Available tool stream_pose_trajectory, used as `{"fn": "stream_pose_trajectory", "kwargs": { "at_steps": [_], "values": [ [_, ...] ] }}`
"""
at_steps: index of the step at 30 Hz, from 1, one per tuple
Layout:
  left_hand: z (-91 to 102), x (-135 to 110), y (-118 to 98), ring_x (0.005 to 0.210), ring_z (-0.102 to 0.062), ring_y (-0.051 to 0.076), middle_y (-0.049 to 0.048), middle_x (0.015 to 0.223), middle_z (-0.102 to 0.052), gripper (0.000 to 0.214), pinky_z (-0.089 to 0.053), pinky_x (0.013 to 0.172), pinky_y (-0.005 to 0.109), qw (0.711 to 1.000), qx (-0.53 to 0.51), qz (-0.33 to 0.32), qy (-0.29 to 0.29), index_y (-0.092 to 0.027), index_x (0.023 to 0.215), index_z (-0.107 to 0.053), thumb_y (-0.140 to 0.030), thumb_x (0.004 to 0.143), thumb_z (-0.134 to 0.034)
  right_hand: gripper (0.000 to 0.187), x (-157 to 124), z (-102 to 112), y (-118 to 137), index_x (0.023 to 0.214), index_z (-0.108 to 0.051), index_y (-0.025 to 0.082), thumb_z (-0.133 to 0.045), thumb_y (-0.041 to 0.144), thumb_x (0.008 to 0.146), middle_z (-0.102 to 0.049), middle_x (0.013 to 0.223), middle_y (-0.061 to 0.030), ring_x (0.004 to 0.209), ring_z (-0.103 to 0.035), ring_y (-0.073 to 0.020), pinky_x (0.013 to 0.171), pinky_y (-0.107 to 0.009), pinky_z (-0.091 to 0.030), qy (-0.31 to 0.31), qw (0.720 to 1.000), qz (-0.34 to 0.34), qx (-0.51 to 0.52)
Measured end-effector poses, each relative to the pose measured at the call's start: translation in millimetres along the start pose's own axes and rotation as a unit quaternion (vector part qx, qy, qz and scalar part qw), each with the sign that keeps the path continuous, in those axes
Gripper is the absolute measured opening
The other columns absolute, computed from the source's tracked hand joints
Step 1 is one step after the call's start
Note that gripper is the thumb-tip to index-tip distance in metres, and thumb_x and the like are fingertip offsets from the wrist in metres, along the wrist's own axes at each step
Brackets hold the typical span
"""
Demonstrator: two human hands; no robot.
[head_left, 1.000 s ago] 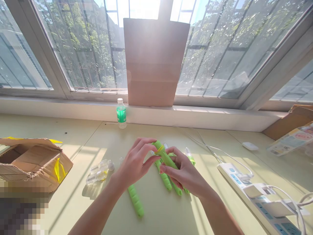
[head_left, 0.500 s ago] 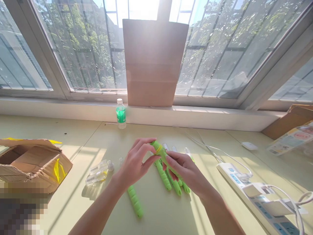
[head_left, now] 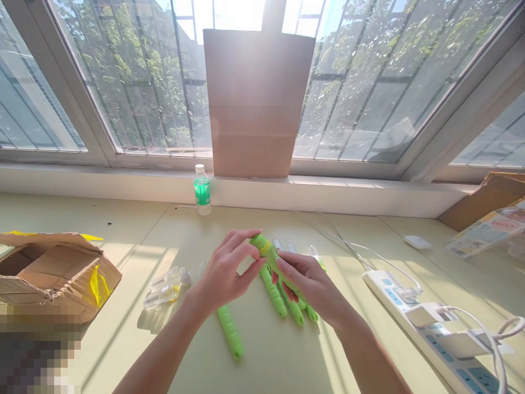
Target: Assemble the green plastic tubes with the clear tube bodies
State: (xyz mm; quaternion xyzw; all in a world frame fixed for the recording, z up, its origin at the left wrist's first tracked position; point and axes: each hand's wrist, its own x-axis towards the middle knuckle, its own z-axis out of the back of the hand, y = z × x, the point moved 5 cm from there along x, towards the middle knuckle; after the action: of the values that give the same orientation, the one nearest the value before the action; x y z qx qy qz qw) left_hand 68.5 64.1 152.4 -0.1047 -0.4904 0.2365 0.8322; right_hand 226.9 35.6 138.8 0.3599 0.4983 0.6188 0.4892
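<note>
My right hand (head_left: 309, 276) is closed around a green plastic handle (head_left: 269, 254), tilted with its threaded end up and to the left. A yellow band runs just below the thread. The curled fingers and thumb of my left hand (head_left: 227, 265) are at that threaded end. Beneath my right hand lie several similar ridged green handles (head_left: 274, 295), partly covered by it. Another ridged green handle (head_left: 230, 334) rests on the table below my left hand, its upper part hidden by that hand.
Clear plastic tubes (head_left: 162, 295) lie left of my hands. An open cardboard box (head_left: 61, 273) stands further left. At the back is a green-labelled bottle (head_left: 202, 191), near an upright cardboard sheet (head_left: 252, 109). A white power strip (head_left: 394, 298) with cables runs along the right.
My left thumb and fingers have shifted slightly on the threaded end. The lone green handle on the table has moved a little to the right. My right hand keeps its hold.
</note>
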Motion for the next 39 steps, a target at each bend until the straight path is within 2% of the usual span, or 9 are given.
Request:
{"fn": "stream_pose_trajectory", "kwargs": {
  "at_steps": [3,6,9,17,25,28,33,37,39],
  "values": [
    [1.3,1,-2,0.116,-0.055,0.022,0.0106,0.125,-0.058,0.009,-0.051,0.091,0.038,0.999,-0.017,0.015,0.032,-0.021,0.093,-0.057,-0.015,0.087,-0.057,0.041,1,1,-2,0.085,-0.06,0.019,-0.046,0.057,0.091,-0.059,0.079,-0.0021,0.05,-0.047,-0.0097,0.047,-0.025,-0.036,-0.009,1.0,0.005,-0.004],
    [2.7,1,-3,0.124,-0.05,0.025,0.0128,0.143,-0.042,0.043,-0.049,0.097,0.041,0.997,-0.026,0.048,0.055,-0.025,0.128,-0.048,-0.023,0.087,-0.06,0.04,2,2,-3,0.083,-0.06,0.019,-0.047,0.056,0.092,-0.057,0.076,-0.001,0.049,-0.047,-0.0092,0.046,-0.025,-0.036,-0.02,1.0,0.004,-0.01],
    [8.0,1,-3,0.134,-0.04,0.028,0.0136,0.148,-0.034,0.067,-0.047,0.102,0.045,0.994,-0.05,0.082,0.049,-0.028,0.141,-0.033,-0.034,0.084,-0.066,0.041,2,3,-5,0.079,-0.059,0.019,-0.047,0.056,0.091,-0.057,0.076,-0.0006,0.049,-0.047,-0.009,0.046,-0.025,-0.036,-0.023,1.0,-0.001,-0.011],
    [42.8,-15,10,0.115,-0.056,0.023,0.0111,0.133,-0.051,0.047,-0.051,0.097,0.044,0.984,-0.085,0.157,0.018,-0.029,0.133,-0.038,-0.033,0.091,-0.057,0.041,7,1,-15,0.077,-0.057,0.019,-0.047,0.057,0.091,-0.058,0.074,-0.0001,0.047,-0.047,-0.0088,0.043,-0.024,-0.032,-0.009,1.0,0.003,-0.022],
    [67.5,-56,41,0.107,-0.062,0.022,0.0059,0.117,-0.061,0.029,-0.053,0.09,0.04,0.966,0.08,0.239,0.061,-0.027,0.119,-0.051,-0.036,0.092,-0.052,0.042,4,0,-13,0.076,-0.057,0.02,-0.048,0.059,0.089,-0.059,0.072,0.0,0.046,-0.048,-0.0092,0.042,-0.024,-0.032,-0.012,0.999,0.001,-0.034],
    [66.5,-67,54,0.113,-0.058,0.022,0.007,0.123,-0.058,0.029,-0.051,0.093,0.04,0.962,0.137,0.22,0.087,-0.026,0.12,-0.051,-0.033,0.092,-0.051,0.041,3,-2,-10,0.074,-0.057,0.02,-0.049,0.057,0.089,-0.053,0.061,0.0027,0.045,-0.047,-0.0091,0.043,-0.024,-0.032,-0.01,0.999,0.001,-0.043],
    [49.9,-76,75,0.11,-0.06,0.025,0.0059,0.114,-0.065,0.031,-0.045,0.097,0.047,0.935,0.216,0.198,0.198,-0.026,0.12,-0.054,-0.027,0.089,-0.055,0.04,2,-6,-5,0.072,-0.055,0.02,-0.048,0.054,0.091,-0.046,0.055,0.0044,0.045,-0.046,-0.0095,0.045,-0.024,-0.032,0.001,0.999,-0.001,-0.049],
    [34.4,-81,91,0.096,-0.065,0.023,0.0033,0.098,-0.07,0.019,-0.035,0.105,0.051,0.917,0.22,0.192,0.271,-0.026,0.1,-0.063,-0.019,0.09,-0.049,0.04,1,-5,-3,0.073,-0.057,0.02,-0.05,0.056,0.089,-0.056,0.07,0.0013,0.048,-0.049,-0.0088,0.045,-0.024,-0.036,-0.002,0.999,-0.004,-0.036],
    [29.1,-81,96,0.089,-0.065,0.021,0.0035,0.094,-0.071,0.022,-0.039,0.101,0.047,0.913,0.206,0.195,0.293,-0.025,0.089,-0.064,-0.017,0.09,-0.044,0.04,1,-4,-3,0.073,-0.057,0.02,-0.051,0.057,0.088,-0.057,0.072,0.0009,0.049,-0.05,-0.0095,0.045,-0.024,-0.037,0.0,0.999,-0.007,-0.034]
  ]
}}
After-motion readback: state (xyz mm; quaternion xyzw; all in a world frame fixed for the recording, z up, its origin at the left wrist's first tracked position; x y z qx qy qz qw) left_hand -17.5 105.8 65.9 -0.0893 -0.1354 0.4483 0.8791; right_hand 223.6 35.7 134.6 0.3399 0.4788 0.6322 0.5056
